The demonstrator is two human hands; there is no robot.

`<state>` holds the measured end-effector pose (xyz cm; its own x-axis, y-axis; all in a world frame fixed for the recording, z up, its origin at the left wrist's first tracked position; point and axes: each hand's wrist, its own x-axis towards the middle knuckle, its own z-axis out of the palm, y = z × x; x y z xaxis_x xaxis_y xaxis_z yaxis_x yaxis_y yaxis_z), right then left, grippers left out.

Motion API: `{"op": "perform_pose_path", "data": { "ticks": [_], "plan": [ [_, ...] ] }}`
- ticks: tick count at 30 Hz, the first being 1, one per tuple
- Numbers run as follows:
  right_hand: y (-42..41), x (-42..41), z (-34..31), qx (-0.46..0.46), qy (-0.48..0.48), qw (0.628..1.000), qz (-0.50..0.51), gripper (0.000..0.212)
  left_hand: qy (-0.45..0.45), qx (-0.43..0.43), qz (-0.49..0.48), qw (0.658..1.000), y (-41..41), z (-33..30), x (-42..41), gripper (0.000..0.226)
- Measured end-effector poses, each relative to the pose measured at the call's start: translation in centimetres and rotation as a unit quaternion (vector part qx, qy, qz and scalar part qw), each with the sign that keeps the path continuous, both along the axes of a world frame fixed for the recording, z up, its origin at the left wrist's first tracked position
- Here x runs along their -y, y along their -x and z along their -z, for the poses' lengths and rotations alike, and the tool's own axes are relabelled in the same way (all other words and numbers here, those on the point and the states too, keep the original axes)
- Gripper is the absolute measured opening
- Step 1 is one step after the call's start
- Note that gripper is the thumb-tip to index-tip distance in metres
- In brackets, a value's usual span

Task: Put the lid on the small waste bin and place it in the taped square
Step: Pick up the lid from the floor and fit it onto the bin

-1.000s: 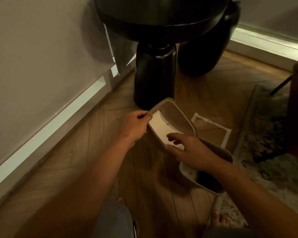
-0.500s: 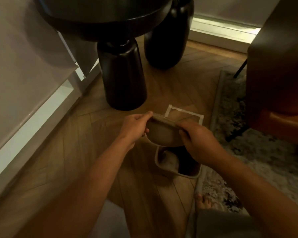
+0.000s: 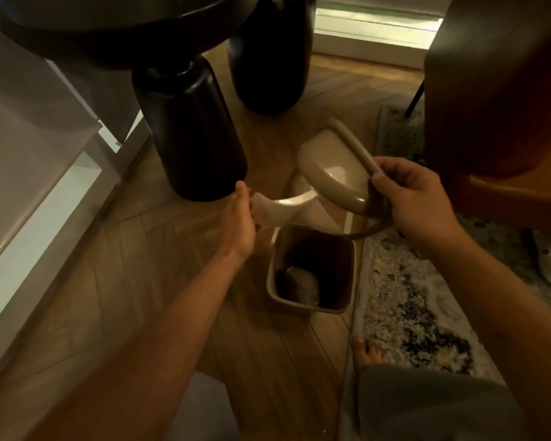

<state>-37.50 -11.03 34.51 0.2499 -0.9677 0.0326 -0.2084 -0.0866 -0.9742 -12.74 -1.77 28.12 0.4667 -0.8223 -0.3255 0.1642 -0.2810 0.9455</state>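
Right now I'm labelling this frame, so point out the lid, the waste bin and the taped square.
lid (image 3: 333, 173): head view, on its beige top face.
waste bin (image 3: 312, 305): head view, on the near rim.
taped square (image 3: 348, 221): head view, on the white strip right of the bin's far corner.

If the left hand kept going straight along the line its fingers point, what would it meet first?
The left hand points up and away, toward the black table pedestal. Its fingertip already appears close to the pedestal's lower edge, so that would likely come first, though depth between them is unclear from this single view.
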Motion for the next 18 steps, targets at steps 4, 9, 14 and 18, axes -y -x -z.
{"op": "perform_pose_path", "data": {
  "ticks": [4, 9, 14, 18],
  "plan": [
    [0.7, 1.0, 0.5, 0.068, -0.092, 0.993, 0.032, 0.022, -0.028, 0.021, 0.054, 0.998, 0.4, 1.1, 0.3, 0.073],
    [0.4, 1.5, 1.3, 0.117, -0.172, 0.978, 0.031, 0.025, -0.065, 0.021, 0.061, 0.996, 1.0, 1.7, 0.5, 0.082],
    [0.1, 1.9, 2.5, 0.137, -0.225, 0.964, 0.015, 0.028, -0.057, -0.060, 0.020, 0.996, 0.9, 2.2, 1.3, 0.079],
    [-0.1, 2.3, 3.8, 0.147, -0.247, 0.958, 0.013, 0.029, -0.055, -0.110, -0.009, 0.992, 0.6, 2.7, 1.7, 0.078]
  ]
}}
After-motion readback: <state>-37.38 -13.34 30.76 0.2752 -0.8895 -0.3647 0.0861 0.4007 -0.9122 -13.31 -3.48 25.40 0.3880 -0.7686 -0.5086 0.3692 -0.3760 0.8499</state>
